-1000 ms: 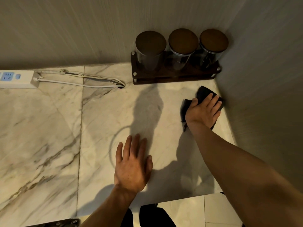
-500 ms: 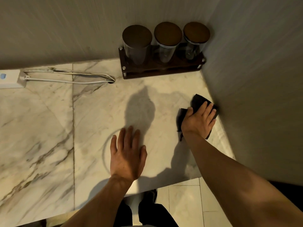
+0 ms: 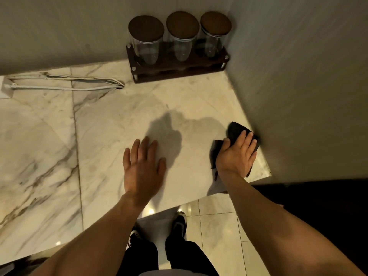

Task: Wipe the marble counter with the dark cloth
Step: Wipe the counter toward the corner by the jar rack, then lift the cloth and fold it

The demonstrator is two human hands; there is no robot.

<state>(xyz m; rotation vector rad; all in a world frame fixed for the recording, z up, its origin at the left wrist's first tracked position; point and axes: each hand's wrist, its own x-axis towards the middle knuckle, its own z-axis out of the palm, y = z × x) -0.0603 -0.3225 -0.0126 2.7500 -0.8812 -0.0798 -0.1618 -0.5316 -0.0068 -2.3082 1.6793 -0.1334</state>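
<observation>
Surface: veined marble counter (image 3: 111, 124) in a room corner.
Right: right hand (image 3: 237, 156) flat, fingers straight, pressing the dark cloth (image 3: 236, 129).
Left: left hand (image 3: 142, 166) flat on bare marble, fingers straight, well apart from the cloth.
Cloth: under the right hand, near the counter's front right corner, against the side wall (image 3: 298, 96).
Back: three jars (image 3: 182, 36) in a rack (image 3: 179, 71).

This looks like a kitchen or pantry corner in a home: a veined marble counter (image 3: 111, 120) set between plain walls, three lidded glass jars (image 3: 182, 46) in a dark wooden rack (image 3: 179, 71), a white power strip (image 3: 5, 89) with cables (image 3: 65, 88), and a glossy tiled floor (image 3: 217, 226).
</observation>
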